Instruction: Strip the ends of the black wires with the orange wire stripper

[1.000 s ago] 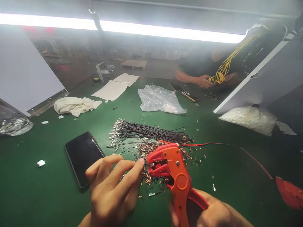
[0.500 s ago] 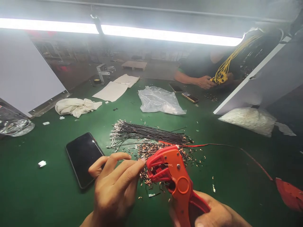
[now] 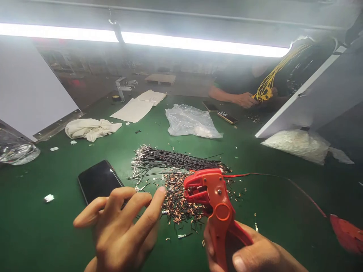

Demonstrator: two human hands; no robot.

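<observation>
head view: right hand clamped on orange wire stripper; left hand spread, empty, near phone.

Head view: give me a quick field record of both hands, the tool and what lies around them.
right hand: grips the orange wire stripper by its handles
left hand: fingers spread, holding nothing visible, apart from the stripper head
under the hands: pile of cut wire bits on the green table
behind: bundle of dark wires
left: black phone
</observation>
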